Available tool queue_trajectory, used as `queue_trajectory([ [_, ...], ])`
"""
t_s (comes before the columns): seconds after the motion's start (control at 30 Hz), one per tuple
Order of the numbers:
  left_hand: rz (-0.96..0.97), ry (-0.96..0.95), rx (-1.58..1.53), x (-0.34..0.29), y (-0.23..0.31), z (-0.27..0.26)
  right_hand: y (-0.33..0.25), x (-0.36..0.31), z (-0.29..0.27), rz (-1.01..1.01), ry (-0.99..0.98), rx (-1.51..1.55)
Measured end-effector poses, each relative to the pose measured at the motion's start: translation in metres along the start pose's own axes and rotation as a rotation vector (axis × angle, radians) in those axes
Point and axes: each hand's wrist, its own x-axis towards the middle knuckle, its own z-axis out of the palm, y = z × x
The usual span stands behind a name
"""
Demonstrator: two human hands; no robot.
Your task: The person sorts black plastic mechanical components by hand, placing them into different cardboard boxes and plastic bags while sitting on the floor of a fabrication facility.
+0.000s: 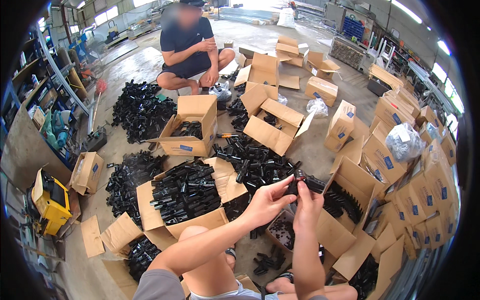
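Note:
In front of me, both hands are raised together around a glossy black part (pixel 314 184), short and tube-like, whose exact kind I cannot make out. My left hand (pixel 268 204) pinches its near left end with thumb and fingers. My right hand (pixel 307 207) grips it from below, thumb against its side. Under my hands stands a small box (pixel 273 237) of tiny dark pieces, partly hidden by my wrist. To the right, an open carton (pixel 362 181) holds black parts (pixel 343 202) lined up in rows. Loose black parts (pixel 260 162) are heaped beyond my left hand.
At left, an open carton (pixel 148 212) brims with black parts, beside further heaps (pixel 142 112). More open cartons (pixel 187 107) stand ahead. A person (pixel 187 50) squats at the far side. Stacked cartons (pixel 425 195) line the right; a yellow machine (pixel 51 205) stands at left.

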Motion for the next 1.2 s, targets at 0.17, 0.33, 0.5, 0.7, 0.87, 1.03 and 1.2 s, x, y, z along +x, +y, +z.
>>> queue_trajectory([
  [0.17, -0.098, -0.28, 0.413, 0.01, -0.013, -0.002, -0.054, 0.009, -0.066, 0.034, -0.033, -0.355],
  [0.33, -0.328, -0.225, 0.479, -0.004, 0.017, -0.009, -0.1, 0.018, -0.215, 0.163, -0.075, -1.203],
  [0.5, -0.3, -0.349, 0.594, -0.007, 0.001, 0.016, -0.171, -0.062, -0.368, 0.535, 0.146, -1.804],
  [0.7, -0.262, -0.472, 0.736, -0.006, -0.004, 0.022, -0.203, -0.12, -0.515, 0.941, 0.295, -1.849],
  [0.87, -0.248, -0.486, 0.788, -0.004, -0.01, 0.028, -0.217, -0.15, -0.583, 0.822, 0.731, -1.377],
  [1.03, -0.268, -0.474, 0.825, 0.0, -0.009, 0.026, -0.23, -0.136, -0.599, 0.287, 0.852, -1.556],
  [1.2, -0.285, -0.424, 0.809, 0.01, -0.012, 0.033, -0.2, -0.085, -0.477, 0.185, 0.646, -1.481],
])
